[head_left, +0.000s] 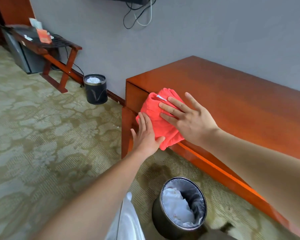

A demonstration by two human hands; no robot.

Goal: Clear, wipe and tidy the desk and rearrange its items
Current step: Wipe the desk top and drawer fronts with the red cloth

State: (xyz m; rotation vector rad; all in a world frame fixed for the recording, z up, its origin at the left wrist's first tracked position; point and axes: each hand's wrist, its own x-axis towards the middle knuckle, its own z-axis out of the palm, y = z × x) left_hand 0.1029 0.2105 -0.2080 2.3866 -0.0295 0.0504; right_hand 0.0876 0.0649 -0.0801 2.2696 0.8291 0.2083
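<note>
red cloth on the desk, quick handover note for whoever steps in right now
Hands: the left hand, fingers straight, presses the near edge of the red cloth at the left front corner of the desk. The right hand lies flat on top of the cloth, fingers spread.
Things: the cloth is bunched and droops over the desk's front edge. A lined bin with white rubbish stands on the carpet below; a second bin stands by the wall.
Done: the desk top in view carries only the cloth.
Left: wipe the rest of the top, then rearrange the items, none of which are in view.
</note>
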